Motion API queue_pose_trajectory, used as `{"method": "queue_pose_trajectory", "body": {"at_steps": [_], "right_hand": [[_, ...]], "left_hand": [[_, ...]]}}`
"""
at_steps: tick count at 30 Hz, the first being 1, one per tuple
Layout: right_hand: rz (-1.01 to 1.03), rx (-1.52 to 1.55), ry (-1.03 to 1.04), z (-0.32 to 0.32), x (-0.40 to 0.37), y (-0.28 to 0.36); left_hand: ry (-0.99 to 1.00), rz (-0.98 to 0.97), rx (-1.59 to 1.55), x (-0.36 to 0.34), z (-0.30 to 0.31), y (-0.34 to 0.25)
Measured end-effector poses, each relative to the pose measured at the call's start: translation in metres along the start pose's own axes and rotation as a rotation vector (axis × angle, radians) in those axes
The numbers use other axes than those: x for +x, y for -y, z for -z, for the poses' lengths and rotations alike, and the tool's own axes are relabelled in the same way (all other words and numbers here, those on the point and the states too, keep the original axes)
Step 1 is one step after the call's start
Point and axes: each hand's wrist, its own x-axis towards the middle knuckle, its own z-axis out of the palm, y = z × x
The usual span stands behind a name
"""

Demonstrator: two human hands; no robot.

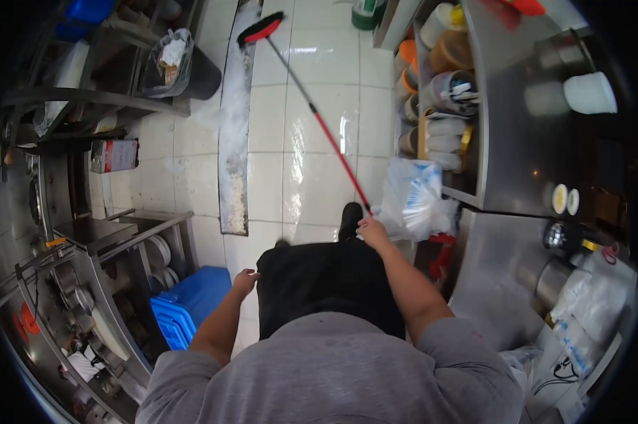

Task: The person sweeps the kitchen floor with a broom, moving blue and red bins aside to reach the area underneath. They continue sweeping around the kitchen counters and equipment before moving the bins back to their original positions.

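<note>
My right hand [370, 232] is closed around the end of a long-handled broom [331, 138]. The pole is red near me and grey farther out. Its red and black head [260, 30] rests on the floor far ahead, by a drain channel [234, 148] with white suds in it. My left hand [245, 283] hangs beside my black apron [326, 283], fingers loosely bent, with nothing visible in it. Below my right hand, one black shoe [350, 219] shows on the tiles.
Wet white tiles [266, 120] run ahead. On the left are a lined bin [204, 74], a blue plastic container [192, 297] and metal racks [132, 226]. On the right, plastic bags [414, 198] hang beside shelves of tubs [446, 92] under a steel counter [517, 155].
</note>
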Motion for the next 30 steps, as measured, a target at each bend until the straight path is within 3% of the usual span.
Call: {"method": "queue_pose_trajectory", "body": {"at_steps": [2, 4, 6, 8, 10, 14, 20, 26, 30], "right_hand": [[-0.002, -0.034, 0.127, -0.019, 0.029, -0.013], [0.077, -0.346, 0.211, -0.043, 0.062, -0.048], [-0.05, -0.592, 0.341, -0.083, 0.117, -0.115], [-0.147, -0.617, 0.275, -0.081, 0.136, -0.116], [-0.181, -0.436, 0.173, -0.08, 0.149, -0.11], [-0.218, -0.413, 0.191, -0.106, 0.206, -0.134], [-0.32, -0.551, 0.207, -0.146, 0.301, -0.15], [-0.352, -0.701, 0.044, -0.188, 0.376, -0.173], [-0.406, -0.699, 0.115, -0.202, 0.407, -0.179]], "left_hand": [[-0.066, -0.006, -0.118, 0.015, -0.021, 0.006], [-0.109, -0.138, -0.053, 0.031, -0.041, -0.009], [-0.013, -0.14, -0.095, 0.059, -0.068, -0.025], [-0.074, 0.056, 0.046, 0.063, -0.064, -0.069], [-0.077, 0.101, 0.17, 0.082, -0.054, -0.074], [-0.159, -0.048, 0.283, 0.107, -0.033, -0.056], [-0.24, -0.06, 0.29, 0.136, -0.013, -0.025], [-0.258, -0.101, 0.328, 0.158, -0.004, -0.001], [-0.268, -0.122, 0.348, 0.17, -0.001, 0.01]]}}
